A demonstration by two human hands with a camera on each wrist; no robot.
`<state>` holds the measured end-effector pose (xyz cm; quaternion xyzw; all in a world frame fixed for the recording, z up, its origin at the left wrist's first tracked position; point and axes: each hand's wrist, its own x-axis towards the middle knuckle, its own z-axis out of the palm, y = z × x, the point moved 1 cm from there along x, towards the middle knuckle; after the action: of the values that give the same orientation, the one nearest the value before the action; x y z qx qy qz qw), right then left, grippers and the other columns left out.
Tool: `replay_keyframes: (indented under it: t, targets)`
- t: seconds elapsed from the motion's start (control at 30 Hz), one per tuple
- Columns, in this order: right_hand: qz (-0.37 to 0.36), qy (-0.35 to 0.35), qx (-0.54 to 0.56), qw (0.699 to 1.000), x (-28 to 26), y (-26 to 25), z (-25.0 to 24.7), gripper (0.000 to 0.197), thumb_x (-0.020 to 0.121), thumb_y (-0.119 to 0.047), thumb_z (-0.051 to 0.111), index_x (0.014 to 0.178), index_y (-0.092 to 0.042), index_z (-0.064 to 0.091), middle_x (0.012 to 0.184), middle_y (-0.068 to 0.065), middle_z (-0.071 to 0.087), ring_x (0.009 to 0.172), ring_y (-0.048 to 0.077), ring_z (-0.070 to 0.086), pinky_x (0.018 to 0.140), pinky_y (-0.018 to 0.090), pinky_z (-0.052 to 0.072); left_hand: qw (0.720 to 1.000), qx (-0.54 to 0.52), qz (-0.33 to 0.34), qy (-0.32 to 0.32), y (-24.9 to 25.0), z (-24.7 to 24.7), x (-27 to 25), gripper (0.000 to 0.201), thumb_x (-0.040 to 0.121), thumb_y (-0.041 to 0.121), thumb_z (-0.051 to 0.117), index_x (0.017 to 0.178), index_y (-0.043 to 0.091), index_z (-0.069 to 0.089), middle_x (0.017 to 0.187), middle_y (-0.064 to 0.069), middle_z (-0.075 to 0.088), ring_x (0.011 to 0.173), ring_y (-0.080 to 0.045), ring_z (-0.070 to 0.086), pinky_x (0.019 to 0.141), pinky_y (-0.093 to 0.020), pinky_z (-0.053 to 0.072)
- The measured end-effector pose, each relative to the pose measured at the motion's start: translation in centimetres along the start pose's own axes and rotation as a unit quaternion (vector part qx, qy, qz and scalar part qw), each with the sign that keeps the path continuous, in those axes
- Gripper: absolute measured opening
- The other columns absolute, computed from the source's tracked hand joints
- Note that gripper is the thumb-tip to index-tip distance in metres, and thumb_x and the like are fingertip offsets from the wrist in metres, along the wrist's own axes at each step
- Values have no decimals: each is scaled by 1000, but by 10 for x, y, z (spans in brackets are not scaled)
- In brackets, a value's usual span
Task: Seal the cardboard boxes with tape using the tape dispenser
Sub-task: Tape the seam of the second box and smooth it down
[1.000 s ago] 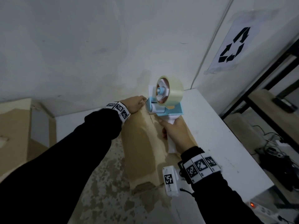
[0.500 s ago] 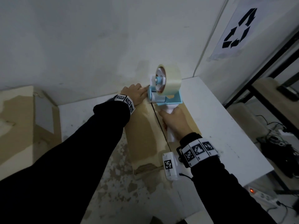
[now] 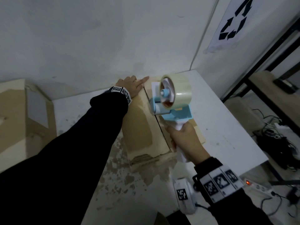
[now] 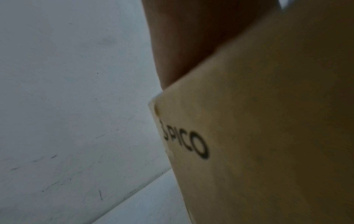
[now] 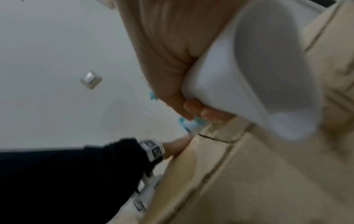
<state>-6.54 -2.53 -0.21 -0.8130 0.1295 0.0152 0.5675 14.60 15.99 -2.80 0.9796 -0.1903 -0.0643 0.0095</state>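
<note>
A brown cardboard box [image 3: 139, 127] lies on the white table [image 3: 227, 127] with its two top flaps closed along a centre seam. My right hand [image 3: 183, 140] grips the white handle of a blue tape dispenser [image 3: 172, 101] carrying a clear tape roll; its front sits on the seam, back from the far edge. The same handle [image 5: 249, 75] fills the right wrist view. My left hand [image 3: 131, 85] lies flat with straight fingers on the far left corner of the box. The left wrist view shows the box side [image 4: 268, 136] printed "PICO".
A white wall [image 3: 97, 38] stands close behind the box. Another cardboard box [image 3: 16, 114] is at the left. A black shelf frame [image 3: 267, 70], cables and a power strip [image 3: 256, 185] are at the right, beyond the table edge.
The dispenser has come back along the seam toward me, away from the far edge. My left hand stays pressed on the far corner of the box.
</note>
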Motion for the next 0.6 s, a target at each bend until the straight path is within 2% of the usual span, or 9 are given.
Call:
replay_keyframes:
  t: [0.13,0.23,0.33,0.43,0.47,0.53,0.6]
  targets:
    - [-8,-1,-12,1000,0,4,3,26,84,-18,62,61,-25,51,41,-11,53,49,12,49,53,23,38,1000,-1,-10,13,4,-1,-6,46,99,45,15,145,46,11,136,-12,42,123,-30,43,97,-44,37]
    - [-10,13,20,1000,-1,7,7,25,84,-21,63,61,-23,52,45,-9,51,50,12,47,55,25,37,997,30,-7,68,12,-5,-16,46,99,44,20,145,40,22,136,-11,44,120,-30,46,96,-44,35]
    - [-14,10,37,999,-3,8,5,24,84,-17,62,63,-17,53,45,-5,52,49,13,48,52,24,38,993,29,51,99,23,-7,-33,62,90,47,11,142,25,36,136,-13,47,121,-29,48,96,-46,34]
    - [-7,12,65,998,-5,5,3,23,83,-12,62,62,-18,55,43,-7,53,47,11,48,50,22,38,986,9,146,87,32,-3,-55,66,89,42,10,128,10,51,137,-12,48,126,-28,47,97,-46,35]
    - [-4,15,67,998,-6,4,3,24,83,-11,62,61,-18,54,42,-7,52,46,11,48,49,22,38,983,13,164,78,35,1,-63,64,91,41,10,130,9,49,142,-10,44,131,-27,42,100,-45,33]
    - [1,20,68,998,-7,3,3,26,83,-10,61,60,-17,52,41,-7,51,45,10,47,48,22,38,985,9,172,28,39,9,-82,54,98,37,14,142,12,34,153,-4,27,142,-19,24,108,-44,24]
    - [1,23,56,998,-7,1,3,25,83,-11,60,61,-18,52,48,-5,52,51,13,48,53,23,38,986,-21,165,-7,45,14,-100,53,98,33,15,147,15,24,157,-1,17,145,-15,13,112,-43,15]
